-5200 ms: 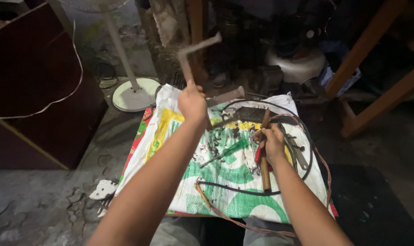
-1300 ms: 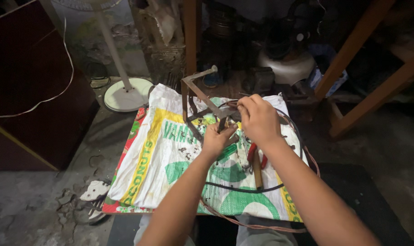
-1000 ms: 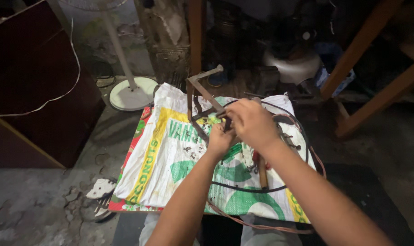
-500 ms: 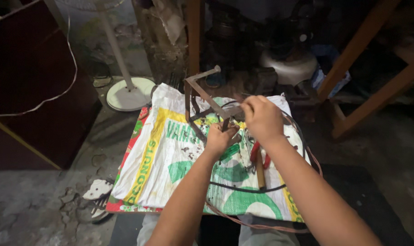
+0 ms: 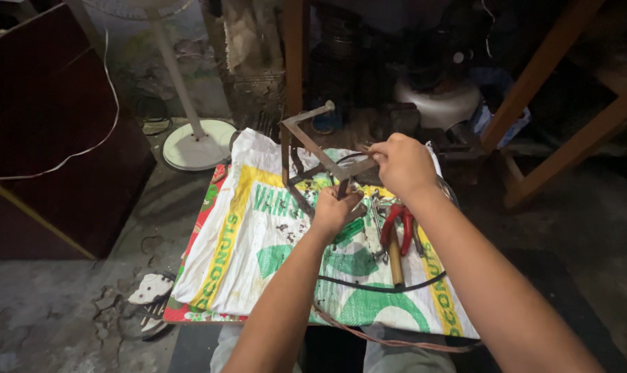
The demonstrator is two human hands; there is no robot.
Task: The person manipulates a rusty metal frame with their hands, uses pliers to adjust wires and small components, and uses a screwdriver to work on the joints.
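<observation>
Both hands hold a rusty metal frame [image 5: 320, 155] above a printed sack [image 5: 258, 255] spread on the desk. The frame is made of flat brown angle-iron bars joined at corners. Its longest visible bar runs on a slant from a high corner at the far left of the sack down toward the right hand; a short arm sticks out from that high corner toward the far right and ends in a pale round tip. A vertical leg drops from the same corner to the sack. The metal looks dull, dark and pitted.

The left hand [image 5: 335, 211] is closed around a lower upright bar of the frame, over the middle of the sack. The right hand [image 5: 403, 164] is closed on the frame's near end, fingers curled over the bar, above the sack's far right part.

On the sack, just right of the left hand, lie red-handled pliers [image 5: 396, 228] and a wooden handle [image 5: 395, 259], both pointing roughly toward the person. A black cable [image 5: 375, 287] curves across the sack's near part. A white fan base [image 5: 196, 145] stands on the floor beyond the sack's far left corner.
</observation>
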